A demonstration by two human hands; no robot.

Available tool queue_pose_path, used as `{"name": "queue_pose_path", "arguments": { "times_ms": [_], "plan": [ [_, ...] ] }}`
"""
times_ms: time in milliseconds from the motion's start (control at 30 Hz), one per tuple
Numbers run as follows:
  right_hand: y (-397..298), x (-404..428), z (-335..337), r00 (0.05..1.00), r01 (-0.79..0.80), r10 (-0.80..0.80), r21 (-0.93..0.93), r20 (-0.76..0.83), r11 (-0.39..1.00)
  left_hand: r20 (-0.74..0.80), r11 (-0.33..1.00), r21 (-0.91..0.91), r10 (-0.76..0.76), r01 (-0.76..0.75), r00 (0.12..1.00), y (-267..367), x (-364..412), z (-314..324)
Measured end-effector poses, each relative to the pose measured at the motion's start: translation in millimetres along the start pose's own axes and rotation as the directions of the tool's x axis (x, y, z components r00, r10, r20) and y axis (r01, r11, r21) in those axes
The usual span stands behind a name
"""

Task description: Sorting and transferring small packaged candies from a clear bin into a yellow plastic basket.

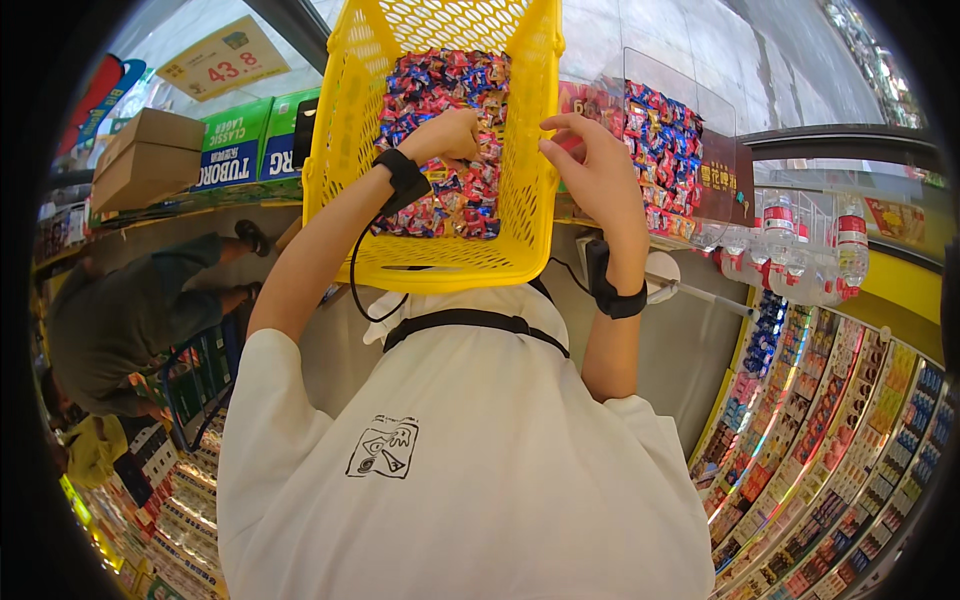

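Note:
Before me stands a yellow perforated plastic basket, lined with many small wrapped candies in red, blue and gold wrappers. My left hand reaches inside it, fingers bent down over the candies; whether they pinch one is hidden. Just past the basket's right rim hovers my right hand, thumb and fingers apart, with nothing seen between them. Beside that hand, a clear plastic bin contains more wrapped candies of the same look. Both wrists wear black bands.
Green and blue Tuborg beer cartons and a brown cardboard box stand left. Large water bottles are at right, above curved shelves of packaged goods. A person bends by a blue cart at left.

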State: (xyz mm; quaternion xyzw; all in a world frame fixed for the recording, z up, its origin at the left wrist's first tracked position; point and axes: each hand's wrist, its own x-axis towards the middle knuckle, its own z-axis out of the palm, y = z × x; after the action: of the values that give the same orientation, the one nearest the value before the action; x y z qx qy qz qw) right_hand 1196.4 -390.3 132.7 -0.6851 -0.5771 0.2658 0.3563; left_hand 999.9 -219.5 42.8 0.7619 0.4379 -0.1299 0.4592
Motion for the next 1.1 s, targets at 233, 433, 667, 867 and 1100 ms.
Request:
{"name": "queue_pose_path", "arguments": {
  "times_ms": [233, 433, 667, 867, 1100],
  "plan": [
    [0.3, -5.1, 4.7, 0.999, 0.039, -0.039, -0.018, -0.028, 0.999, -0.064, 0.989, -0.122, 0.080, -0.087, 0.995, 9.4, -18.3, -2.5],
    [-6.3, -13.0, 5.4, 0.990, -0.005, 0.016, 0.078, -0.143, 0.997, -0.299, 0.925, -0.201, 0.256, -0.323, 0.919, 59.9, -77.6, -23.0],
    [-15.4, -20.4, -6.0, 0.992, 0.017, 0.030, 0.370, -0.121, 0.929, -0.452, 0.782, -0.323, 0.368, -0.533, 0.813, 117.8, -135.1, -12.3],
    [-6.9, -45.7, -44.0, 0.993, -0.008, 0.074, 0.579, -0.090, 0.816, -0.489, 0.815, -0.254, 0.357, -0.521, 0.796, 161.6, -155.6, 23.2],
    [32.9, -73.0, -91.7, 0.983, -0.078, 0.174, 0.731, -0.057, 0.678, -0.576, 0.809, -0.231, 0.335, -0.541, 0.746, 215.0, -141.6, 80.8]
  ]
}}
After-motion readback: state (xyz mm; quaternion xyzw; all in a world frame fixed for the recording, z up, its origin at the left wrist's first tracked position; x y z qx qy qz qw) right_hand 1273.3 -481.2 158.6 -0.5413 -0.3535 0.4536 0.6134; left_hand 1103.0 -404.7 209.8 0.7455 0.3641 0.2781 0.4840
